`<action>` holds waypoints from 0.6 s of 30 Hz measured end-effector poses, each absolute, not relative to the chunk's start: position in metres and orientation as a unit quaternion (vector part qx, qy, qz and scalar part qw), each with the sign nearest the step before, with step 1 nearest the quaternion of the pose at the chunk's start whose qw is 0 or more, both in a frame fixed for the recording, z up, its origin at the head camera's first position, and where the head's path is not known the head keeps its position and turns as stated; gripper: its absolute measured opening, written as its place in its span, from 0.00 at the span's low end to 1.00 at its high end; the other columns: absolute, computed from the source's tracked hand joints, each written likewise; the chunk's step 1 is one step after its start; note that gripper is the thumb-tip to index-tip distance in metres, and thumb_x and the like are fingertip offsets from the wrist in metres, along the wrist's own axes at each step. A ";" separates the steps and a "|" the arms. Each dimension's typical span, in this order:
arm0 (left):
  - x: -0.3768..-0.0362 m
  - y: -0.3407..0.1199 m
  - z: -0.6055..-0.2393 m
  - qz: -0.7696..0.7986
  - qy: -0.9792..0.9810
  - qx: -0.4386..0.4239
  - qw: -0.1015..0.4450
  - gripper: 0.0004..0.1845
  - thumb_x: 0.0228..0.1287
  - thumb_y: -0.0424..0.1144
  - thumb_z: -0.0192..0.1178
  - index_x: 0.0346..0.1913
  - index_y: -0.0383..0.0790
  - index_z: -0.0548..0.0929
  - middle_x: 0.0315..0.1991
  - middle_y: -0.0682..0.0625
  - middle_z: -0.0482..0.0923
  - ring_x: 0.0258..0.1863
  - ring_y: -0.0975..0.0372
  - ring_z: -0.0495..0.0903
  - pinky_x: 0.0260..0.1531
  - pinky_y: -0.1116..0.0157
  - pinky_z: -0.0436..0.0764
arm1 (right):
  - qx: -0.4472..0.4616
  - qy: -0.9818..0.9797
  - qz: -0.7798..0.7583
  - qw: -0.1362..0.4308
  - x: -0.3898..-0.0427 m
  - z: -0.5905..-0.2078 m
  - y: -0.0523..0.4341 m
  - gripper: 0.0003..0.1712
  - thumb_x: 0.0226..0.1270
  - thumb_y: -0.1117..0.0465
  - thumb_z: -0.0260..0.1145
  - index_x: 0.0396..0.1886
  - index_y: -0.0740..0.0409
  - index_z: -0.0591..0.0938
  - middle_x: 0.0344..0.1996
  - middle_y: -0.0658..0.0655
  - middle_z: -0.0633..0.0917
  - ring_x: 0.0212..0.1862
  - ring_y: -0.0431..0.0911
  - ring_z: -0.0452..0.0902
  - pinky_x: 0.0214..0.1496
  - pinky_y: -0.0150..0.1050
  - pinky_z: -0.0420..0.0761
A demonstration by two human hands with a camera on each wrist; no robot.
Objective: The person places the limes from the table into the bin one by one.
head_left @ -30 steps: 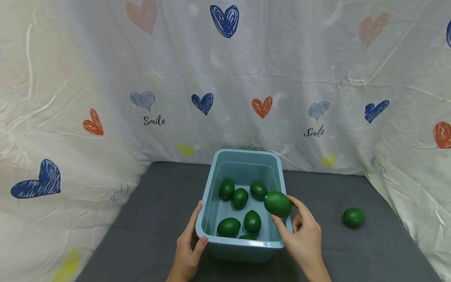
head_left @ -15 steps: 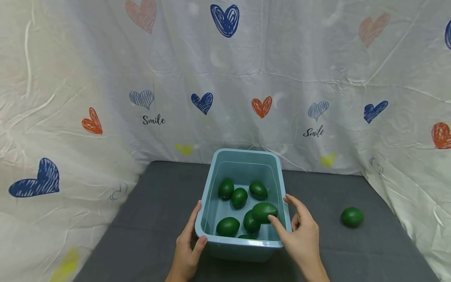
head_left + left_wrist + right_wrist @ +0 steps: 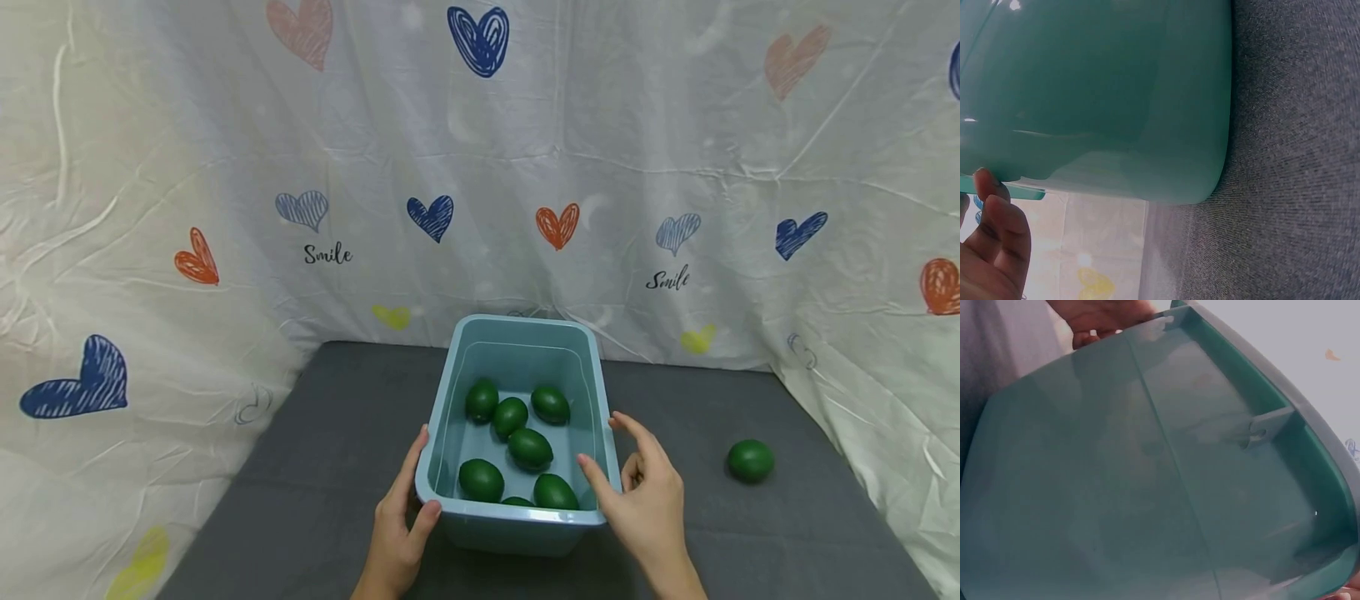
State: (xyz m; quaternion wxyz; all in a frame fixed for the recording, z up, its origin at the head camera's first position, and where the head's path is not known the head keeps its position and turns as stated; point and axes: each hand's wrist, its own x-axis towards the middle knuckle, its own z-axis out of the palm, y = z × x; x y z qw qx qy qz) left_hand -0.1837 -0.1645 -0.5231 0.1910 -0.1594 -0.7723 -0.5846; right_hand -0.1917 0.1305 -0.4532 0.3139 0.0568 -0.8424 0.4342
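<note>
A light blue plastic bin (image 3: 517,537) stands in front of me with several dark green limes inside. My left hand (image 3: 393,529) grips its near left corner, thumb over the front rim and fingers along the outside wall; the left wrist view shows these curled fingers (image 3: 1007,231) at the rim. My right hand (image 3: 645,500) is at the near right side, thumb and index finger apart with nothing between them. Its thumb reaches over the rim, close to a lime (image 3: 556,492) by the front wall. Another lime (image 3: 530,450) lies mid-bin. The front wall partly hides one lime (image 3: 517,502).
One loose lime (image 3: 750,461) lies on the dark grey tablecloth (image 3: 765,550), right of my right hand. Behind the table hangs a white curtain (image 3: 495,150) printed with hearts. It also drapes along both sides.
My right hand has let go of the lime it held over the bin, and that lime is now among the others. Limes near the front have shifted. The left hand has stayed put.
</note>
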 end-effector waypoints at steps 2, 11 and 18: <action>-0.184 -0.165 -0.523 -0.583 -0.774 -0.160 0.190 0.42 0.75 0.26 0.55 0.87 0.50 0.55 0.85 0.49 0.57 0.76 0.67 0.66 0.63 0.74 0.74 | 0.054 -0.842 0.435 0.314 -0.193 -0.455 0.133 0.39 0.53 0.65 0.86 0.66 0.57 0.82 0.55 0.55 0.87 0.17 0.33 0.60 0.17 0.31 0.63; -0.183 -0.164 -0.522 -0.583 -0.776 -0.152 0.186 0.42 0.76 0.28 0.56 0.86 0.54 0.55 0.84 0.51 0.58 0.76 0.66 0.67 0.63 0.73 0.74 | 0.015 -0.850 0.413 0.328 -0.196 -0.463 0.150 0.34 0.57 0.65 0.84 0.64 0.59 0.83 0.54 0.55 0.88 0.17 0.33 0.61 0.19 0.31 0.64; -0.184 -0.162 -0.524 -0.585 -0.770 -0.159 0.197 0.41 0.75 0.29 0.56 0.86 0.52 0.56 0.84 0.49 0.59 0.76 0.67 0.67 0.63 0.75 0.73 | 0.000 -0.853 0.391 0.346 -0.199 -0.470 0.169 0.35 0.58 0.65 0.84 0.65 0.65 0.82 0.53 0.61 0.88 0.16 0.33 0.60 0.17 0.30 0.62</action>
